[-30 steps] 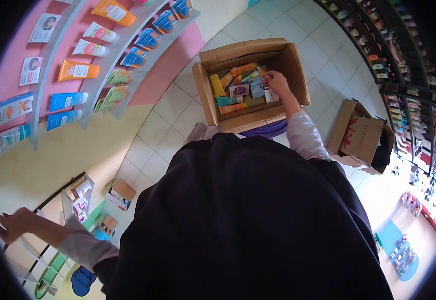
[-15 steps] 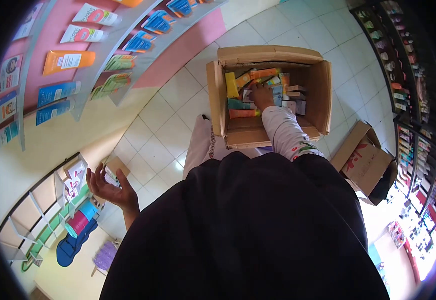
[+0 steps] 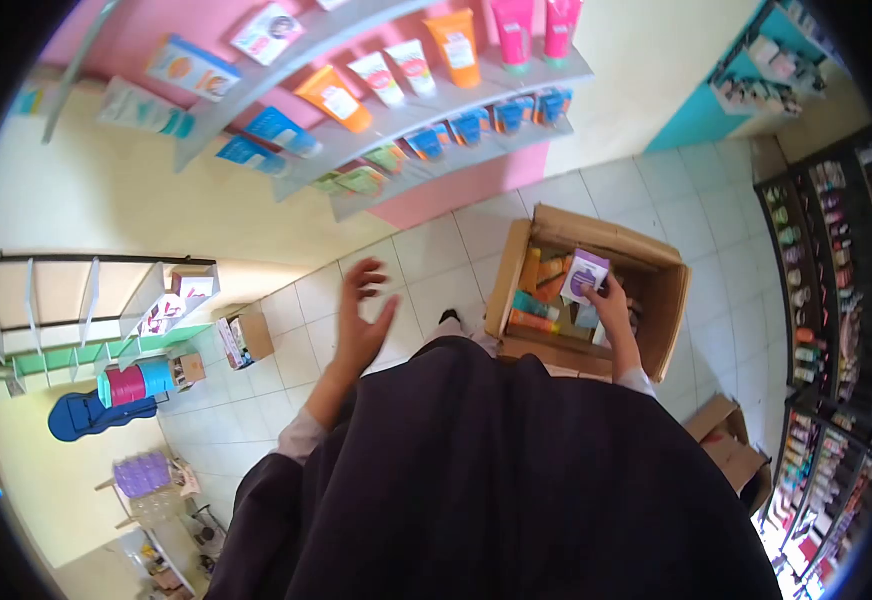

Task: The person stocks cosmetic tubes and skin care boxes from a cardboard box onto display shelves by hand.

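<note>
Tiled shop floor, right hand [image 3: 616, 305] holding upright purple-white box [image 3: 586, 275]

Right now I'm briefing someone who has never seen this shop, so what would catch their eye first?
Likely the right hand, its grip shut on a small white and purple box lifted above the open cardboard carton of products on the tiled floor. Next, the left hand, open and empty, raised over the tiles left of the carton. Behind, bright tubes line the grey wall shelves on the pink wall.
</note>
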